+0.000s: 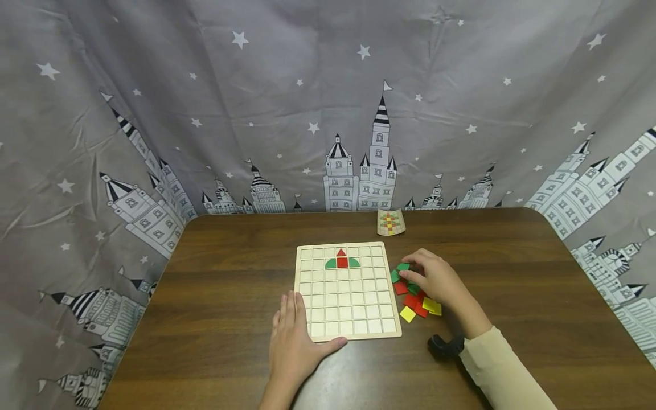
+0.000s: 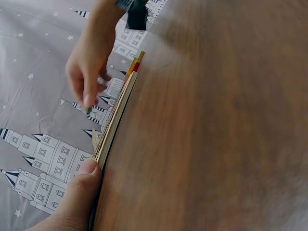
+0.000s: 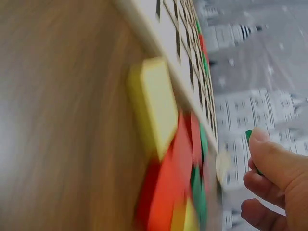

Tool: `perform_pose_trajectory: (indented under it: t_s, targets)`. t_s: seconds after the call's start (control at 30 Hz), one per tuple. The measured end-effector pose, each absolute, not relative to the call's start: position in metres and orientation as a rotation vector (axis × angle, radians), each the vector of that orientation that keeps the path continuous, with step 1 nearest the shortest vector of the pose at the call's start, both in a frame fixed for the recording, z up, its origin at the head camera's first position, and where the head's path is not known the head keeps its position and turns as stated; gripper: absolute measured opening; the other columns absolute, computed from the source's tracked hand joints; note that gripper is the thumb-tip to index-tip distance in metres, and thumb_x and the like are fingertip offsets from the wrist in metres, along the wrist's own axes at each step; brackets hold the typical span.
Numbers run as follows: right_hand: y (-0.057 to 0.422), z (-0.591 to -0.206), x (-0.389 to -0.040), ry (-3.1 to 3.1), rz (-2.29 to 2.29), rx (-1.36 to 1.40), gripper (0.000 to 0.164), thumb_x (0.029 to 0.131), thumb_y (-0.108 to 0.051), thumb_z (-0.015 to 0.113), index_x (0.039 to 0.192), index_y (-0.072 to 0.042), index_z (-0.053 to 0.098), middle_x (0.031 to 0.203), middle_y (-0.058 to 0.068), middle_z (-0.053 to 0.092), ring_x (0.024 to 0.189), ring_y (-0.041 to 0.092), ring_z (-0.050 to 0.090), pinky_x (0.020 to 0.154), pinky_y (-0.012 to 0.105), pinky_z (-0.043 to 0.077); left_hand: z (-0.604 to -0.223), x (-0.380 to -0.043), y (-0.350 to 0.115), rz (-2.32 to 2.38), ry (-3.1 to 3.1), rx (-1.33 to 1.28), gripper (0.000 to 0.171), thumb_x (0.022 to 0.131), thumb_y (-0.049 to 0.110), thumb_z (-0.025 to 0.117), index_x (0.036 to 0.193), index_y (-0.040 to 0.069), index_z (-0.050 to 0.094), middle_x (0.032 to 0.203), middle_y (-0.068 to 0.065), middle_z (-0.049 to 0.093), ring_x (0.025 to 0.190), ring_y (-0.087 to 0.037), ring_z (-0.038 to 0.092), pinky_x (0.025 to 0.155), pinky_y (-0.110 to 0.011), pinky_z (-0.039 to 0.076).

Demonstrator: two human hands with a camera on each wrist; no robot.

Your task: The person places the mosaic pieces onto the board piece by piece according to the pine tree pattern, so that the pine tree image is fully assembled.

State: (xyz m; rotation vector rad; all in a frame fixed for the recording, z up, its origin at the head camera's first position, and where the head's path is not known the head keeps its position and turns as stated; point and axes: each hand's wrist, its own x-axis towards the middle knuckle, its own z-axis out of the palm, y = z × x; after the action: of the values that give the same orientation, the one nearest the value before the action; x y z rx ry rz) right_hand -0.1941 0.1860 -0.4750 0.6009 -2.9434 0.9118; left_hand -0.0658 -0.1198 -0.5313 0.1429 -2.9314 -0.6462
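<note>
We had our right hand point(image 1: 434, 279) raised just above the loose pieces, thumb and index finger drawn nearly together, pinching a green piece point(image 3: 249, 135) whose edge showed between the fingertips; its full shape was hidden. Our left hand point(image 1: 296, 343) grasped nothing: its fingers lay straight along the left side of the wooden grid board point(image 1: 346, 299), and its outstretched thumb touched the near edge, so that they framed the near left corner. The board lay flat on the brown table point(image 1: 230, 285). In its upper rows we saw a red triangle point(image 1: 341, 253) above a red square point(image 1: 341, 262), with a green quarter-round on either side. Just beyond the board's right edge lay red tiles point(image 1: 411, 302), green ones, a yellow square point(image 1: 407, 314) and other yellow tiles point(image 1: 432, 306). A pattern card point(image 1: 391, 222) rested near the table's far edge.
</note>
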Motion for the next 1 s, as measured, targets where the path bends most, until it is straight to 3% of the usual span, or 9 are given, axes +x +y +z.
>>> perform_pose_trajectory:
  t_s: [0.27, 0.6, 1.0]
  targets:
    - [0.125, -0.475, -0.202, -2.928, 0.844, 0.756, 0.029, 0.087, -0.034, 0.076, 0.11, -0.015, 0.073, 0.097, -0.005, 0.064, 0.081, 0.011, 0.057, 0.073, 0.029, 0.051, -0.53, -0.067, -0.119, -0.638, -2.946, 0.144, 0.144, 0.056, 0.094, 0.06, 0.157, -0.001, 0.02, 0.165, -0.02, 0.018, 0.155, -0.032, 0.015, 0.124, -0.049, 0.019]
    - [0.054, -0.471, -0.205, -2.955, 0.76, 0.988, 0.029, 0.089, -0.035, 0.073, 0.112, -0.017, 0.073, 0.105, -0.005, 0.066, 0.089, 0.011, 0.063, 0.079, 0.032, 0.054, -0.529, -0.067, -0.119, -0.622, -2.915, 0.124, 0.142, 0.057, 0.093, 0.061, 0.156, -0.002, 0.022, 0.164, -0.021, 0.021, 0.154, -0.034, 0.018, 0.123, -0.05, 0.021]
    - [0.02, -0.48, -0.21, -2.953, 0.647, 1.05, 0.031, 0.09, -0.033, 0.072, 0.117, -0.018, 0.072, 0.106, -0.004, 0.066, 0.085, 0.008, 0.061, 0.075, 0.025, 0.054, -0.53, -0.066, -0.12, -0.628, -2.916, 0.134, 0.144, 0.056, 0.095, 0.059, 0.156, -0.002, 0.023, 0.164, -0.02, 0.02, 0.154, -0.034, 0.017, 0.125, -0.048, 0.019]
